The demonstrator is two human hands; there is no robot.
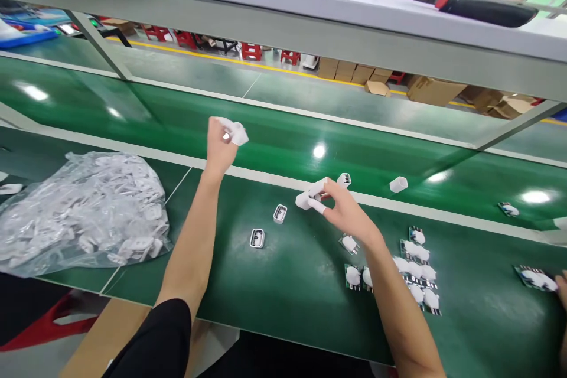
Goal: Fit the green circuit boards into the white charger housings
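My left hand (220, 144) is raised over the far side of the green bench, thumb and fingers curled together. White covers are on its fingertips, and motion blur hides what is pinched there. My right hand (343, 209), also with white fingertip covers, grips a small white plastic housing (303, 200) above the bench. Just behind it stands another white housing (344, 179). Between my arms, two open-topped white housings (257, 238) with dark parts inside rest on the bench. A circuit board with a white lump (349, 244) lies below my right hand.
A clear plastic bag (84, 212) full of white parts lies at left. More circuit boards (416, 271) are grouped right of my right forearm. A white housing (398, 184) lies farther back. Another person's hand (561, 289) shows at the right edge. A shelf (283, 18) spans above.
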